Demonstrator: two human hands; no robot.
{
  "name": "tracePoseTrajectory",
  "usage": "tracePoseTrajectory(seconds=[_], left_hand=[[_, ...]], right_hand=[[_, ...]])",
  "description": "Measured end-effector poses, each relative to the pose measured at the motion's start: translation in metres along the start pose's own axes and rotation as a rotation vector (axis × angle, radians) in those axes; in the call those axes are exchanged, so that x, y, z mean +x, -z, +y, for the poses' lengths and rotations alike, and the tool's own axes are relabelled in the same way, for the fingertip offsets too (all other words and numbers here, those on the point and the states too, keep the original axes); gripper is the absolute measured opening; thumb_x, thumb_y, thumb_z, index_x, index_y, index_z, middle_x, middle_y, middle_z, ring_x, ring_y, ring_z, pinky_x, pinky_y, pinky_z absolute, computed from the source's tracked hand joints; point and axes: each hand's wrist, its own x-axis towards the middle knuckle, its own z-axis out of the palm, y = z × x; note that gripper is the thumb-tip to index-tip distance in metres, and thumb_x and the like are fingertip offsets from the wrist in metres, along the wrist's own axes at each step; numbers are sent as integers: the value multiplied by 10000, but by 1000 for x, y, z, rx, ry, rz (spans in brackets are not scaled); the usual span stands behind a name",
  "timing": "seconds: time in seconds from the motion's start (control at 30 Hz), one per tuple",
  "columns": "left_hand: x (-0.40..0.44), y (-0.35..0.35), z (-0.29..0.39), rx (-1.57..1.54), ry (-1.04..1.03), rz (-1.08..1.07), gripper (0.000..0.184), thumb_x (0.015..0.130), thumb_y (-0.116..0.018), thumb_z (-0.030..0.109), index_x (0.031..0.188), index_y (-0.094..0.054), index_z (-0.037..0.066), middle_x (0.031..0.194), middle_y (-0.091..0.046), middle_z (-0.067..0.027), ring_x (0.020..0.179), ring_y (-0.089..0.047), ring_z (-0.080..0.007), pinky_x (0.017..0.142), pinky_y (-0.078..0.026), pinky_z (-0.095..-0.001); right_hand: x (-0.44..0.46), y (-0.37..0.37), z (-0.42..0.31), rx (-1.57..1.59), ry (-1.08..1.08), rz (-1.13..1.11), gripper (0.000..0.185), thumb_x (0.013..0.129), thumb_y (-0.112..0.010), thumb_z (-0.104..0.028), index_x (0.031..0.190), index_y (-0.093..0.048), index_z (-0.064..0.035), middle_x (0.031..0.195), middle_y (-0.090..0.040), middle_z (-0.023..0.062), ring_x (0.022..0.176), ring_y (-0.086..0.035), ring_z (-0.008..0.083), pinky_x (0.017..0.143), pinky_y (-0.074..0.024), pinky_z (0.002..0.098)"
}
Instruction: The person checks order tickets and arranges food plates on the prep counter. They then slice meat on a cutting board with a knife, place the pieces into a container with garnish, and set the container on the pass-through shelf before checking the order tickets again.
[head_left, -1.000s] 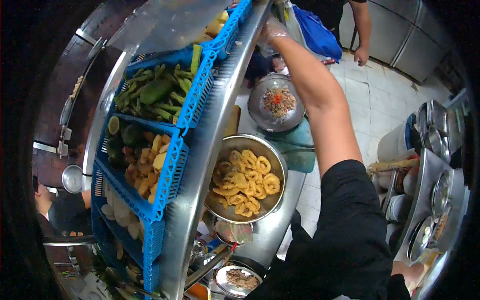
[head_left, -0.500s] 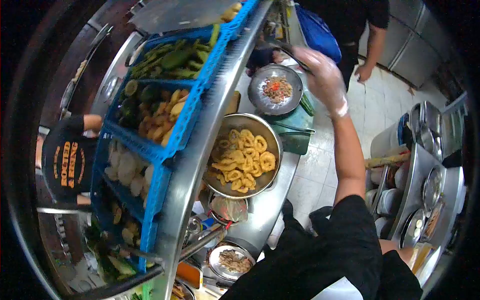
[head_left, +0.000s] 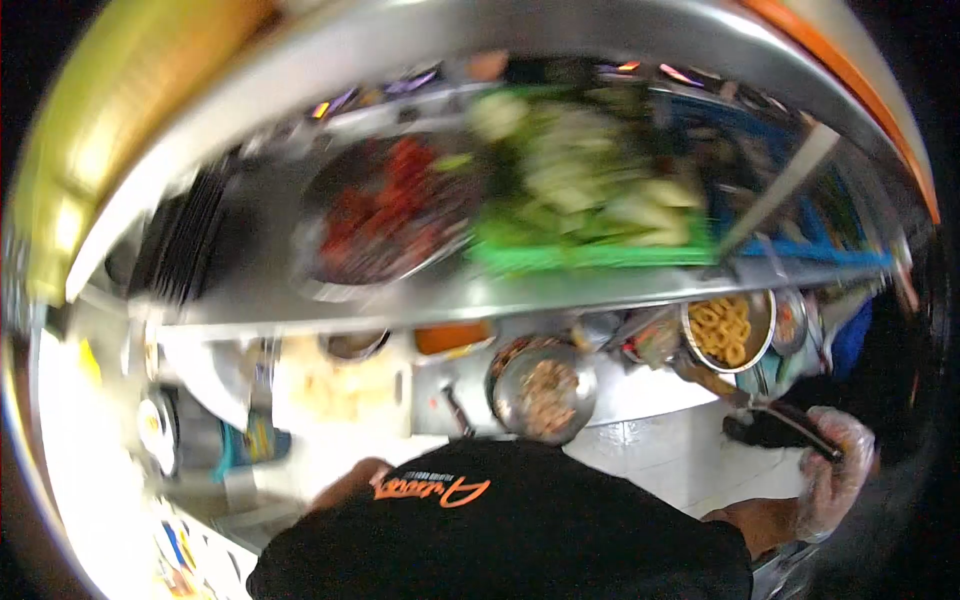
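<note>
My right hand (head_left: 838, 470), in a clear plastic glove, is closed around a long metal utensil with a dark handle (head_left: 800, 425). The utensil points up and left, towards a steel bowl of pale yellow rings (head_left: 720, 332); a blurred tan shape (head_left: 705, 378) shows near its far end. What I see of my left hand (head_left: 368, 474) lies beside my shirt, its fingers mostly hidden. Between the hands, a metal pan (head_left: 578, 425) with pale cooked pieces (head_left: 548, 392) stands at the counter edge. A pale cutting board (head_left: 400, 395) with light scraps lies nearest my left hand.
Above the counter runs a steel shelf (head_left: 560, 290) holding a tray of red pieces (head_left: 385, 215), a green basket of cut vegetables (head_left: 590, 255) and blue baskets (head_left: 800, 245). An orange container (head_left: 455, 337) stands below it. Tiled floor (head_left: 640, 445) shows beyond the counter edge.
The view has swung left along the counter, bringing the red pieces, green basket and cutting board into sight. My right hand, still gripping the utensil, is now at the lower right.
</note>
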Motion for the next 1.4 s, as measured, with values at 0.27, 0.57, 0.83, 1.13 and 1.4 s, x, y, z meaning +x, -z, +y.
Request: tracePoseTrajectory(seconds=[0.27, 0.57, 0.83, 1.13, 1.4], left_hand=[[-136, 54, -19, 25, -92, 60, 425, 956, -598, 283, 1334, -578, 91, 1144, -698, -149, 918, -713, -242, 768, -615, -389], [-176, 158, 132, 455, -1039, 1634, 375, 924, -602, 284, 1218, -602, 49, 1142, -617, -260, 1084, -575, -452, 872, -497, -501], [-141, 208, 186, 871, -324, 1586, 690, 851, -698, 504, 1387, -495, 121, 1386, -528, -211, 1270, -510, -438, 1017, -464, -529], [-217, 165, 90, 351, -1230, 1582, 301, 895, -631, 196, 1081, -667, -38, 1043, -705, -231, 930, -701, -365, 797, -561, -412], [-159, 201, -36, 558, -1221, 1085, 407, 936, -642, 187, 1290, -589, -7, 1254, -590, -224, 1132, -596, -370, 960, -484, -440]], right_hand=[[49, -253, -138, 91, 175, -505, 249, 845, -715, -108, 1068, -684, -3, 1012, -705, 131, 925, -672, 227, 831, -543, 379], [-44, -447, -118, 569, -600, -718, 309, 970, -638, -178, 1170, -530, 32, 999, -667, 180, 802, -720, 203, 743, -613, 323], [-80, -460, -107, 25, 104, -1303, 404, 901, -658, -288, 1076, -539, 55, 907, -668, 224, 820, -692, 352, 766, -538, 458], [-144, -496, -142, -323, -83, -1165, 389, 912, -597, -276, 1094, -581, 67, 1023, -668, 288, 1047, -642, 405, 928, -484, 484], [-181, -503, -155, -44, -589, -1132, 577, 971, -584, -498, 1283, -601, -13, 1171, -645, 282, 1121, -614, 421, 954, -478, 460]])
